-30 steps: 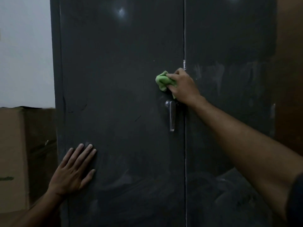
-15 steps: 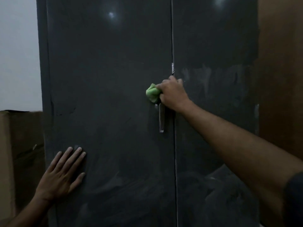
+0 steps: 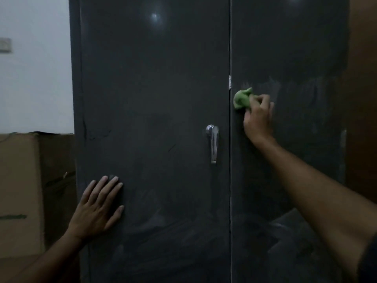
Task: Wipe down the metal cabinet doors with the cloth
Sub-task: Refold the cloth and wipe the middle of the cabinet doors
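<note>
Right hand: right hand (image 3: 257, 117) at centre right of the frame, fingers curled round a bunched bright green cloth (image 3: 242, 99), pressing it against the dark grey metal right cabinet door (image 3: 289, 160).
Cloth position: just right of the vertical seam between the two doors, above the level of the handle; most of it shows to the left of the knuckles.
Left hand: left hand (image 3: 98, 207) at lower left, fingers straight and spread, palm flat on the dark grey metal left cabinet door (image 3: 153, 99); grasping nothing.
Handle: chrome lever handle (image 3: 212, 142) on the left door, near the seam, hanging straight down; neither hand touches it.
Door surface: pale smeared streaks on the right door beside and right of the cloth; fainter smears low on both doors; round light glare near the top of the left door.
Surroundings: brown cardboard box (image 3: 19, 190) at left edge, beside the cabinet; white wall (image 3: 34, 78) above it, with a small wall switch plate (image 3: 5, 44) at upper left.
</note>
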